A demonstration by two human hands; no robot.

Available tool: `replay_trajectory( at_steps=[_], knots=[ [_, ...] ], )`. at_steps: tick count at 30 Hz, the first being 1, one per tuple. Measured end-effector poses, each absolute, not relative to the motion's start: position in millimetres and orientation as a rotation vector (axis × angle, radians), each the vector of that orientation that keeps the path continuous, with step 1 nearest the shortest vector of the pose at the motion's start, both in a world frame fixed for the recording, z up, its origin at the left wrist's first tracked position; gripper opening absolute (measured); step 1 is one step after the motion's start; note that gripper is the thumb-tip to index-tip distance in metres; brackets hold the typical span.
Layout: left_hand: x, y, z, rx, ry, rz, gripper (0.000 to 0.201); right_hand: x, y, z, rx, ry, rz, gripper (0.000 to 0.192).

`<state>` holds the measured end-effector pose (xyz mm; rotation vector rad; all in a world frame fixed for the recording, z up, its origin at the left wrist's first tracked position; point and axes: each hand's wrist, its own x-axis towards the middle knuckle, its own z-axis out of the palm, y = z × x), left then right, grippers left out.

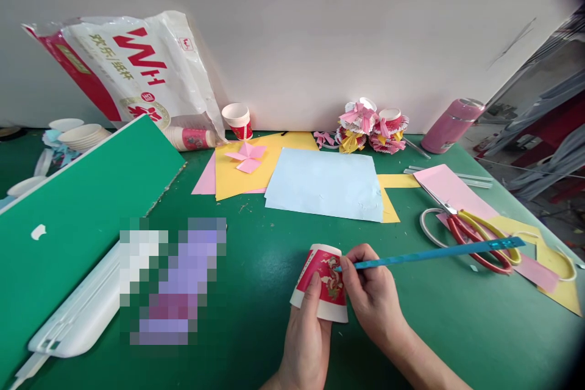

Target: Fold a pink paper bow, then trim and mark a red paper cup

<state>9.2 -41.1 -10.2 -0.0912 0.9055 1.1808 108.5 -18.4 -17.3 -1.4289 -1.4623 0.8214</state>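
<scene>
Cup (pixel 315 301) tilted over the bench (pixel 247 274) toward its near edge, wide end nearest that edge, clamped in the fingers of the left hand (pixel 308 335). Fingers of the right hand (pixel 372 292) pinched on a slim blue stick (pixel 436 254), tip at the print, contact impossible to tell. Apparently done: paper-trimmed cups (pixel 359 125) by the far edge. Seemingly remaining: this one, with no trim visible. Scissors (pixel 484 225) idle near the right edge.

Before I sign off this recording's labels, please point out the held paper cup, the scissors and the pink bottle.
Paper cup (pixel 328 287): head view, on its red printed side.
Scissors (pixel 471 217): head view, on the yellow handle.
Pink bottle (pixel 448 129): head view, on its body.
</scene>
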Motion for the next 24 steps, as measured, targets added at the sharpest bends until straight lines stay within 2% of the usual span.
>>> replay_trajectory(
  at_steps=[6, 16, 21, 24],
  knots=[
    [9.7, -39.2, -8.1, -0.093, 0.887, 1.191, 0.027, 106.9, -17.5, -18.3, -1.417, -1.44, 0.877, 0.018],
    [9.2, -39.1, -7.4, -0.097, 0.917, 1.17, 0.036, 108.2, -17.9, -20.9, -1.403, -1.447, 0.867, 0.02],
    [9.6, -37.2, -3.7, -0.096, 0.945, 1.189, 0.034, 110.9, -15.1, -23.1, -1.272, -1.154, 1.059, 0.02],
    [9.9, -33.9, 0.9, -0.155, 1.022, 1.193, 0.034, 113.5, -8.5, -21.9, -1.161, -0.915, 1.017, 0.014]
  ],
)
